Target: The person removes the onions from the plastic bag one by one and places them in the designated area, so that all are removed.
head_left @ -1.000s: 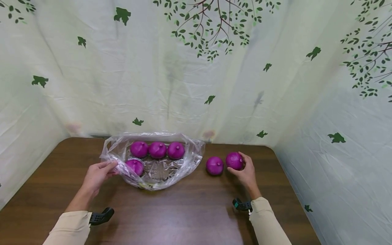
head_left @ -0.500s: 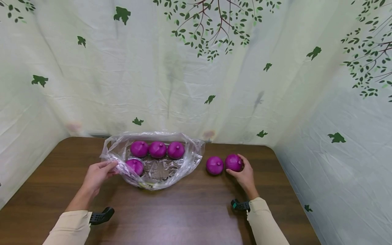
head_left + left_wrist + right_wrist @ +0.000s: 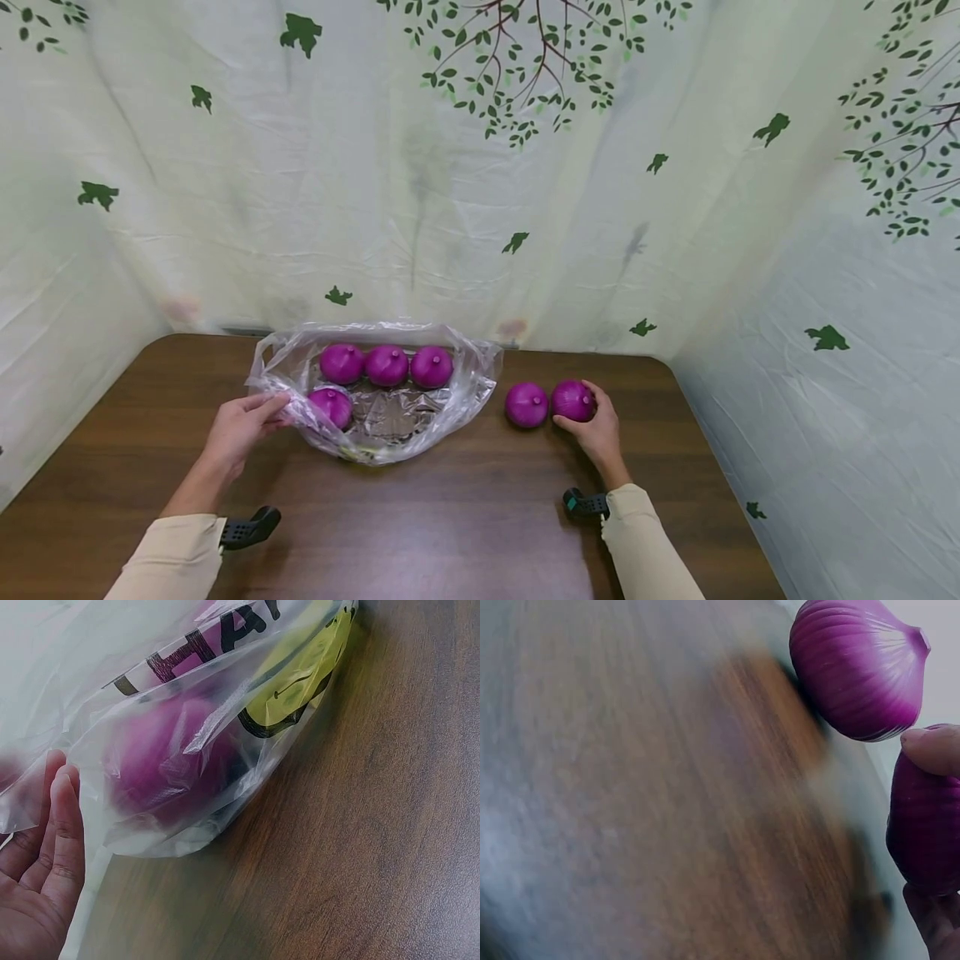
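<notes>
My left hand (image 3: 238, 433) pinches the left edge of a clear plastic bag (image 3: 468, 392) that lies with its mouth spread wide. Inside it are several purple onions (image 3: 387, 367), with three in a back row and one at the front left. The left wrist view shows black letters and a yellow print on the bag, with a purple onion (image 3: 169, 765) behind the film. To the bag's right, my right hand (image 3: 597, 435) grips a purple onion (image 3: 573, 401) between thumb and fingers. Another purple onion (image 3: 526, 405) sits just left of it on the table.
The brown wooden table (image 3: 420, 533) ends at the back against a pale curtain (image 3: 360, 208) printed with leaves and branches. The curtain also hangs along both sides. A black band (image 3: 250, 528) is on the left wrist, and another black band (image 3: 585, 503) on the right.
The right hand and its onion have come down slightly and a little left, closer to the neighbouring onion. The left hand and the bag have stayed where they were.
</notes>
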{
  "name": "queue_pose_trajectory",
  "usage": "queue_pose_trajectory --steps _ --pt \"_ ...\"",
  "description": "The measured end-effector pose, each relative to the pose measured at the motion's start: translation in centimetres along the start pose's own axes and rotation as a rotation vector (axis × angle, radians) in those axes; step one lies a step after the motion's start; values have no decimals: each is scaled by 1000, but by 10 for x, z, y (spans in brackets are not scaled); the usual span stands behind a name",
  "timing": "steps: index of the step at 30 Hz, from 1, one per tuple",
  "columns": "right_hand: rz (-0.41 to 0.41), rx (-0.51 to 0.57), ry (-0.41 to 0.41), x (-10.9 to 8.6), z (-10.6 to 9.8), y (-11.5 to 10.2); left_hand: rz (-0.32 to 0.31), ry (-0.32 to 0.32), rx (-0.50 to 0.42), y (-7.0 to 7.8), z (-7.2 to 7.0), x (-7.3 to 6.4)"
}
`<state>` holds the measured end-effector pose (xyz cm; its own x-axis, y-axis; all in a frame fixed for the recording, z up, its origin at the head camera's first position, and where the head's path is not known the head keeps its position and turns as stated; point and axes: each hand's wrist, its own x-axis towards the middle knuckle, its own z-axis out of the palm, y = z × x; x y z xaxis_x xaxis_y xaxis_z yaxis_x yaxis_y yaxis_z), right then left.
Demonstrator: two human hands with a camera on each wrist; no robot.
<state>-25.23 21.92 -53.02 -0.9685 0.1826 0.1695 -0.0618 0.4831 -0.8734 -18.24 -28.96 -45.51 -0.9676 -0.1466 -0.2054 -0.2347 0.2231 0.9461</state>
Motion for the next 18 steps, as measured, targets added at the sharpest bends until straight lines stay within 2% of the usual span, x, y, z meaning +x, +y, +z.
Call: queue_pose_trajectory --steps 7,18 --pt "6 -14 8 0 1 1 19 0 -41 -1 2 3" --pt "-4 -26 11 -2 5 1 -7 3 -44 -1 2 2"
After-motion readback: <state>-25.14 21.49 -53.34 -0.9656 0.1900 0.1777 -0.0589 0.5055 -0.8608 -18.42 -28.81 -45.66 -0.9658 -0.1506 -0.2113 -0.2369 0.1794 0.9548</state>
